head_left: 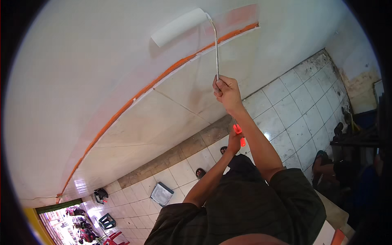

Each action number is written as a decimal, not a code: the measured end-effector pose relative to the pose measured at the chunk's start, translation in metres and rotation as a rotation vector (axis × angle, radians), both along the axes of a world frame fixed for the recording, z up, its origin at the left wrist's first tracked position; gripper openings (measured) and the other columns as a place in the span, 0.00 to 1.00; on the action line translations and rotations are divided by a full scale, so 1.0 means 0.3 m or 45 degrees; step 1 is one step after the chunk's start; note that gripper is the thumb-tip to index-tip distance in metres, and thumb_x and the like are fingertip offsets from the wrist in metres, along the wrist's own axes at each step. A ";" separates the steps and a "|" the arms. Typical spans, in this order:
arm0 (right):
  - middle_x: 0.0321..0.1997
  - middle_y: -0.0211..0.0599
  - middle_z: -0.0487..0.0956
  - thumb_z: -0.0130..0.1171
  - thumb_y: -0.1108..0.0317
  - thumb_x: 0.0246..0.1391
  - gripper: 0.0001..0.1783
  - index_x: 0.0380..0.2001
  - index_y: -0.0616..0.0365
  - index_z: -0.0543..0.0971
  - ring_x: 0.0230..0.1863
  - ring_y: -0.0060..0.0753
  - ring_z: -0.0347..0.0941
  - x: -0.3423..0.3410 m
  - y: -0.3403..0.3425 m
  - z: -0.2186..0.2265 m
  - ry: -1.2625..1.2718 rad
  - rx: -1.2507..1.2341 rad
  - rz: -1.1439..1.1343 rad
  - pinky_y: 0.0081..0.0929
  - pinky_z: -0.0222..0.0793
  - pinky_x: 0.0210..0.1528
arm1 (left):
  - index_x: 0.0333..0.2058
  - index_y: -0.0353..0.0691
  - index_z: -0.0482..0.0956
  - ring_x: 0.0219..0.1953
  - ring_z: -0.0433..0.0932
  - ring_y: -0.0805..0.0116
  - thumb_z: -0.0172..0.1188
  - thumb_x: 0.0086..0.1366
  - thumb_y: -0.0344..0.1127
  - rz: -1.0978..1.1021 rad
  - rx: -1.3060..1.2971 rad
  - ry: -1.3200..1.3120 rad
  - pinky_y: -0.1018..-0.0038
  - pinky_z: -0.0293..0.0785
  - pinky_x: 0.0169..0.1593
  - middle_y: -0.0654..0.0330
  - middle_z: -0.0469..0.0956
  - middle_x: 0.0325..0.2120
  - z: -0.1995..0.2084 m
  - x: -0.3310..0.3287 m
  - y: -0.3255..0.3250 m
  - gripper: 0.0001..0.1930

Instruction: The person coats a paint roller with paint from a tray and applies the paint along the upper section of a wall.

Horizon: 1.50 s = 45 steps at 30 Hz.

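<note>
Right hand (pixel 228 93) and left hand (pixel 234 143) grip one paint roller (pixel 179 27) at the wall (pixel 81 77)

Both hands are closed on the same tool. The right hand is the upper one, its fingers wrapped around the thin metal rod (pixel 217 51). The left hand is lower down, near the person's body, gripping the red-orange handle (pixel 238 129), which shows above the fist and beside it.

At the far end of the rod, the white roller head lies slanted at the pale upper wall, its left end lower in view than its right. A faint shadow shows by its left end; whether it presses on the surface cannot be told. Just below the roller head runs an orange strip (pixel 175 65), curving down to the left, with a pink patch (pixel 241 15) above its right end. Cream panels (pixel 171 102) cover the wall under the strip.

The person wears a dark shirt (pixel 257 200) and stands in sandals (pixel 200 173) on a floor (pixel 286 106) of white tiles. A grey square tray (pixel 162 193) sits on the floor to the left. Farther that way are a dark green stool (pixel 107 221), a red chair (pixel 116 239) and a bright doorway (pixel 61 222). Off to the right, another person's leg (pixel 322 169) is partly visible among dark shapes.
</note>
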State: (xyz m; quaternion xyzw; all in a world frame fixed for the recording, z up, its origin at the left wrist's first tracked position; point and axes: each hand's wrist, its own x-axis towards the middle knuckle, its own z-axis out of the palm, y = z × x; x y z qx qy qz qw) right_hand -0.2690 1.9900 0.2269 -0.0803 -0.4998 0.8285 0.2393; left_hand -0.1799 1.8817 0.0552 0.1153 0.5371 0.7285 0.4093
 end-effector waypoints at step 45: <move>0.15 0.21 0.54 0.42 0.65 0.67 0.18 0.20 0.54 0.65 0.12 0.13 0.45 0.209 0.036 -0.081 -0.313 -0.156 -0.255 0.17 0.37 0.13 | 0.31 0.41 0.63 0.26 0.67 0.74 0.50 0.59 0.27 -0.118 -0.059 0.147 0.76 0.66 0.32 0.64 0.68 0.23 -0.172 0.221 -0.068 0.04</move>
